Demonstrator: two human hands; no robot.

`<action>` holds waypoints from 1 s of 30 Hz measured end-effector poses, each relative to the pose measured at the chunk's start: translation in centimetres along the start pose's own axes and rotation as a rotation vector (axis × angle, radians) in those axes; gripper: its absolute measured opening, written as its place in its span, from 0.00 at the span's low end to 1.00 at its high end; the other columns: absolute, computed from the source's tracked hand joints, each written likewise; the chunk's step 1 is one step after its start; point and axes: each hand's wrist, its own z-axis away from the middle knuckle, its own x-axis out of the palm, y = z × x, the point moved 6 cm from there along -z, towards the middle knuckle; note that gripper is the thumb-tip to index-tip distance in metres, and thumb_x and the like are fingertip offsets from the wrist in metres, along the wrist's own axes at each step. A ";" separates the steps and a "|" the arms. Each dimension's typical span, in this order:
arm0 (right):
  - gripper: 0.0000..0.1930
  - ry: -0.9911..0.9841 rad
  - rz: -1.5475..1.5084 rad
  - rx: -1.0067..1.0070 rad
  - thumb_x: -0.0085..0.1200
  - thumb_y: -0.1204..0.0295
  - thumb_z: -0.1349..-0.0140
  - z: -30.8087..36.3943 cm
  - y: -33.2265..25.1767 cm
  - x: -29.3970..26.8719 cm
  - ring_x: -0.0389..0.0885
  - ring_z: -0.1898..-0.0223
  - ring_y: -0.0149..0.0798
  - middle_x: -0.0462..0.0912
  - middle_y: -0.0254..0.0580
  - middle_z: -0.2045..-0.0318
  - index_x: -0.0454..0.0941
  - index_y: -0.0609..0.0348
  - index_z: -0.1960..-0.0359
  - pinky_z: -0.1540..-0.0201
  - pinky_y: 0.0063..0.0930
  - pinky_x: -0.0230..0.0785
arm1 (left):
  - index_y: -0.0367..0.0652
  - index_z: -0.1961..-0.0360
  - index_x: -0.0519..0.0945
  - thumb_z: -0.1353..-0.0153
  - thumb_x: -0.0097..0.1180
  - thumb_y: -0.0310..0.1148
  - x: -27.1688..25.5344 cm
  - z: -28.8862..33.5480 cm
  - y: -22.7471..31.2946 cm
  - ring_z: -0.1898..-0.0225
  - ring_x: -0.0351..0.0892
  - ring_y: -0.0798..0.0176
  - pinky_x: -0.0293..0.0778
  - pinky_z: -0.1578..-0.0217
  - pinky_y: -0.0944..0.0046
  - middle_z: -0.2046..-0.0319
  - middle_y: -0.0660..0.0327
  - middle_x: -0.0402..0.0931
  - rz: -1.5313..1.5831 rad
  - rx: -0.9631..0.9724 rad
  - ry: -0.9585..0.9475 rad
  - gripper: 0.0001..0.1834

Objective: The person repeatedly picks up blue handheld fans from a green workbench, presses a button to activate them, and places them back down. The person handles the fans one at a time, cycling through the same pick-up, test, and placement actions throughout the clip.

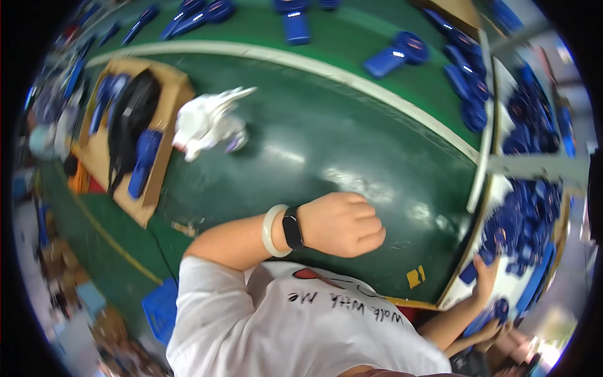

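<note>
My left hand (342, 224), with a pale bangle and a dark wristband at its wrist, is curled into a fist over the green tabletop (295, 169). Nothing shows sticking out of it. To the right, my right hand (483, 279) reaches to the side tray and closes round the handle of a blue handheld fan (468, 273). Many more blue handheld fans (518, 213) lie heaped in that tray, around and beyond my fingers. Part of my right palm is hidden.
A crumpled white cloth or bag (210, 122) lies left of centre. Beside it stands a cardboard box (179, 94) with blue fans and a black item. Several blue fans (408, 49) lie past the white strip (301, 60). Another person's hand (490, 330) is by a fan at lower right.
</note>
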 end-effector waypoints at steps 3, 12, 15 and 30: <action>0.35 0.132 0.341 0.087 0.65 0.69 0.55 0.0 5.2 -4.7 0.72 0.62 0.35 0.74 0.41 0.60 0.64 0.69 0.44 0.54 0.27 0.66 | 0.38 0.76 0.77 0.55 0.59 0.24 -1.1 3.2 0.7 0.80 0.67 0.67 0.72 0.71 0.68 0.82 0.66 0.66 -0.066 0.078 0.100 0.04; 0.28 0.759 1.078 -0.575 0.61 0.58 0.45 -1.9 -3.1 -1.9 0.73 0.52 0.54 0.75 0.59 0.53 0.71 0.68 0.50 0.48 0.44 0.64 | 0.39 0.75 0.77 0.55 0.56 0.23 -2.9 7.5 0.9 0.78 0.68 0.67 0.75 0.63 0.65 0.80 0.66 0.66 -0.238 0.062 0.157 0.04; 0.21 0.692 0.724 -0.600 0.57 0.65 0.40 -2.2 -6.6 2.4 0.70 0.49 0.48 0.73 0.53 0.52 0.72 0.65 0.50 0.45 0.38 0.61 | 0.39 0.75 0.77 0.54 0.56 0.24 -2.7 6.5 0.5 0.77 0.68 0.68 0.76 0.61 0.64 0.80 0.66 0.67 -0.198 0.081 0.173 0.03; 0.06 -0.196 -0.040 -0.638 0.55 0.79 0.49 -11.5 -11.6 26.0 0.78 0.68 0.39 0.80 0.41 0.69 0.79 0.59 0.68 0.63 0.28 0.70 | 0.39 0.43 0.65 0.51 0.61 0.33 5.8 -4.8 -15.0 0.50 0.67 0.41 0.67 0.48 0.50 0.47 0.43 0.64 -0.180 -0.672 -0.110 0.33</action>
